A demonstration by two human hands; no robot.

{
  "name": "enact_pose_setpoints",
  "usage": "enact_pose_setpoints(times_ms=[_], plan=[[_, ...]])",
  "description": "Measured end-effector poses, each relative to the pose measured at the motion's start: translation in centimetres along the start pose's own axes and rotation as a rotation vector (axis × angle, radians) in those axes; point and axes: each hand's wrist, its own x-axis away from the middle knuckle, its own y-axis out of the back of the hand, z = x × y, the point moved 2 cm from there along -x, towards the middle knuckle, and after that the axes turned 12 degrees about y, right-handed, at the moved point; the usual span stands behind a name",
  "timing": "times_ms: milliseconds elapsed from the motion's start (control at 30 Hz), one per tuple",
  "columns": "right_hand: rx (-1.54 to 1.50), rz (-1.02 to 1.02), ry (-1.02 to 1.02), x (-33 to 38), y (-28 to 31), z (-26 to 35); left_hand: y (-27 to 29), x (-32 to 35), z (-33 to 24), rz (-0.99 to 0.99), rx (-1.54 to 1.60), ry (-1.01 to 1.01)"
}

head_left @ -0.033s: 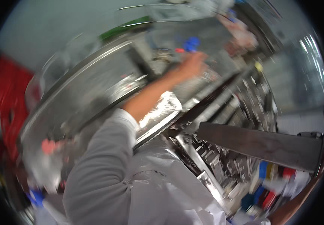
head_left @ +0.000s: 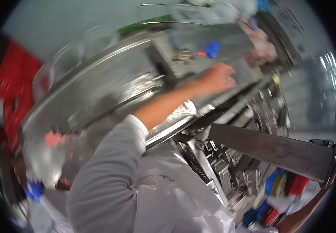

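Observation:
My left hand [head_left: 219, 79] reaches out over the steel worktop [head_left: 109, 73], its fingers smeared by motion, so I cannot make out anything in them. Just beyond it lie a small crumpled blue thing [head_left: 213, 49] and a small red piece [head_left: 201, 54]. At the right rim my right hand [head_left: 335, 173] is at the outer end of a long grey metal trough-like part [head_left: 273, 149]. Its fingers are mostly hidden there. Under that part shows a dark metal machine bed [head_left: 230, 167] with many slots.
Pinkish raw meat-like pieces [head_left: 261, 48] lie at the back right. Red crates [head_left: 16, 83] stand at the far left. A blue-gloved hand [head_left: 34, 190] of another person shows at lower left, near a pink piece [head_left: 54, 138]. Coloured items [head_left: 280, 184] lie at lower right.
The surroundings have shifted right in the view. My left hand has moved right and slightly back toward me, away from the blue thing. My right hand stays at the trough-like part's end.

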Motion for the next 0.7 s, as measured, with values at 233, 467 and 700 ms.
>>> enact_pose_setpoints(times_ms=[233, 467, 700], plan=[[-0.264, -0.140, 1.092, -17.4, -8.2, 26.3, 11.8, 22.8, -7.9, -0.103, 0.403, 0.334], [-0.450, -0.041, 1.909, -21.3, -16.9, 48.7, 10.5, 23.1, -0.1, -0.115, 1.582, 0.890], [-0.605, 0.101, 2.042, -19.9, -24.8, 55.3, 7.1, 27.2, 10.7, -0.265, 1.993, 0.857]])
